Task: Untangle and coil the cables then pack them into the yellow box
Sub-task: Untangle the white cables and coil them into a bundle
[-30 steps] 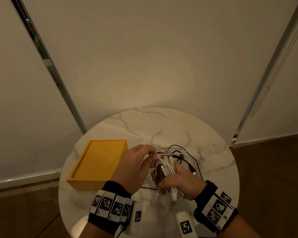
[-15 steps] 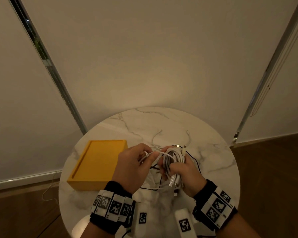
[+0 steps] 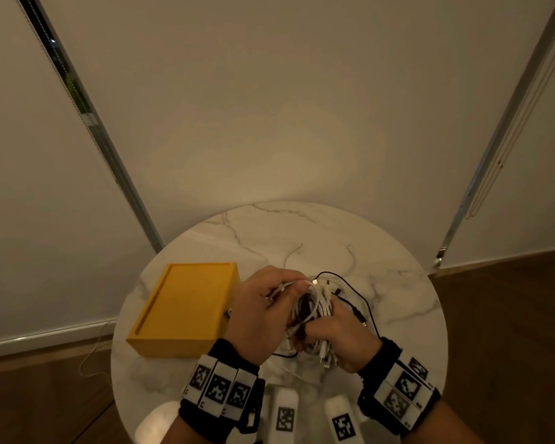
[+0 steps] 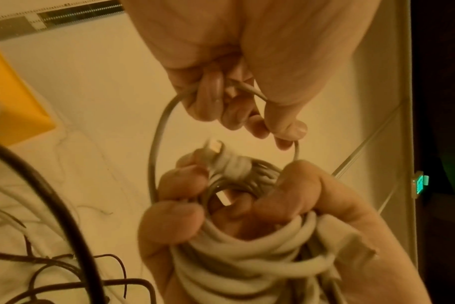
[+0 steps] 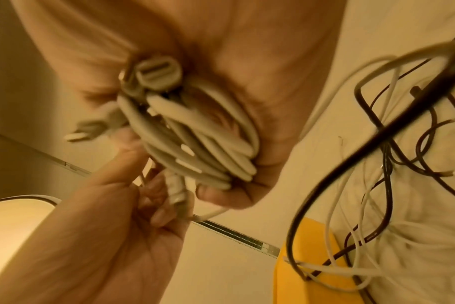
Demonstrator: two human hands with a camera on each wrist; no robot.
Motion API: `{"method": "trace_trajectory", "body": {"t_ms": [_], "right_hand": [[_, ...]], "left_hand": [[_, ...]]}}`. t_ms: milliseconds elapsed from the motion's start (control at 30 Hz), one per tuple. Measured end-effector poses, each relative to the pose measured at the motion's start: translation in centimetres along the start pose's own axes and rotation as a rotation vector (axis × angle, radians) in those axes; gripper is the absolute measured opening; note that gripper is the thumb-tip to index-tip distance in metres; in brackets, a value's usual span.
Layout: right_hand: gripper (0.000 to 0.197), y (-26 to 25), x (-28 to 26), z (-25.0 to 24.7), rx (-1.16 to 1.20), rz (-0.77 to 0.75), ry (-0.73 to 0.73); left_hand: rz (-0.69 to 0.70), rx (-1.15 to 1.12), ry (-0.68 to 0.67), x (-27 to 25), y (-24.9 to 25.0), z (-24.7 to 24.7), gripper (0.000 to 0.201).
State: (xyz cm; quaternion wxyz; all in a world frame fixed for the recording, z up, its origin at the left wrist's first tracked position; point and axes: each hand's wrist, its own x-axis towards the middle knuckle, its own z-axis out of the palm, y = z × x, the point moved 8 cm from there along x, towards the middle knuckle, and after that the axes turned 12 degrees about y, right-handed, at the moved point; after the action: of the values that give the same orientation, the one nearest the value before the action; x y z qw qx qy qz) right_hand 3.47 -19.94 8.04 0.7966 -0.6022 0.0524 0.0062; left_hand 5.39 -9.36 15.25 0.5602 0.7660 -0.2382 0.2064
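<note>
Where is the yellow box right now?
In the head view, the yellow box sits on the left side of the round marble table, just beside the left hand.

There are no words or numbers to read here. The wrist bands [image 3: 219,387] only show black-and-white square patterns.

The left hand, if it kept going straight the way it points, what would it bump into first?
Probably the coiled bundle of white cables gripped by the right hand. The left hand points right at it, pinching a loose white strand; depth is uncertain.
</note>
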Motion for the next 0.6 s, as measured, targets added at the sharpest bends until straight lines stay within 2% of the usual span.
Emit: {"method": "trace_trajectory", "body": {"t_ms": [167, 333, 467, 533, 600], "right_hand": [[0.034, -0.9, 0.1, -0.7, 0.195, -0.066, 0.075], [0.043, -0.1, 0.8, -2.3, 0.344, 0.001, 0.137], [0.039, 0.2, 0.9, -2.6, 0.476, 0.040, 0.127], [0.048, 0.5, 1.0, -2.6, 0.501, 0.057, 0.106], [0.053, 0.7, 1.0, -2.4, 0.526, 0.083, 0.078]], "left_hand": [[-0.138, -0.015, -0.032, -0.4, -1.0, 0.3, 0.015], [-0.341, -0.146, -0.061, -1.1, -1.3, 0.4, 0.022], [-0.447, -0.315, 0.011, -1.1, -0.7, 0.0, 0.034], [-0.450, -0.423, 0.059, -0.9, -0.5, -0.3, 0.032], [-0.426, -0.490, 0.117, -0.7, 0.0, -0.8, 0.043]]}}
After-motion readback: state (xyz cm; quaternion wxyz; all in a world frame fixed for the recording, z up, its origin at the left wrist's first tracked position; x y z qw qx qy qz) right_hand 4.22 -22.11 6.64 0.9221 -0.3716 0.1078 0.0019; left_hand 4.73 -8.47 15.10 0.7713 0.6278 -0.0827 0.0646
